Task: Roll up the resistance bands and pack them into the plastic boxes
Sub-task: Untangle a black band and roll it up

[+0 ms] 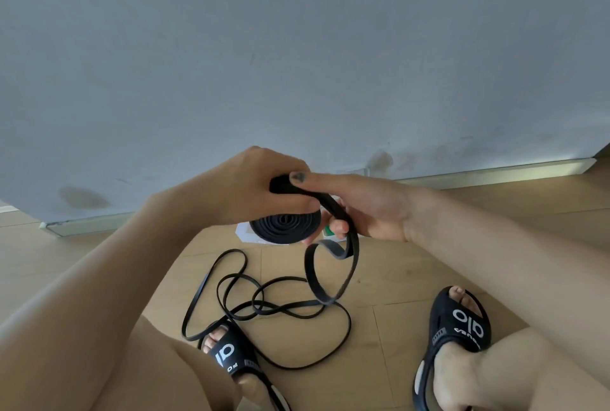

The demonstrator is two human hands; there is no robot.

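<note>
A black resistance band is partly wound into a flat coil (pixel 285 225), held in the air above the floor. My left hand (pixel 244 186) grips the coil from above. My right hand (pixel 359 206) holds the band's free tail against the coil, thumb on top and fingers curled under. The unrolled tail (pixel 333 278) hangs down in a loop. A thinner black band (pixel 260 308) lies tangled on the wooden floor below, partly across my left sandal. A white plastic box (pixel 244 234) peeks out behind the coil, mostly hidden.
My feet in black sandals, one (pixel 231 354) at the left and the other (pixel 458 328) at the right, flank the tangled band. A grey wall with a skirting board (pixel 495 171) runs close behind. Something small and green (pixel 327 230) shows behind my right fingers.
</note>
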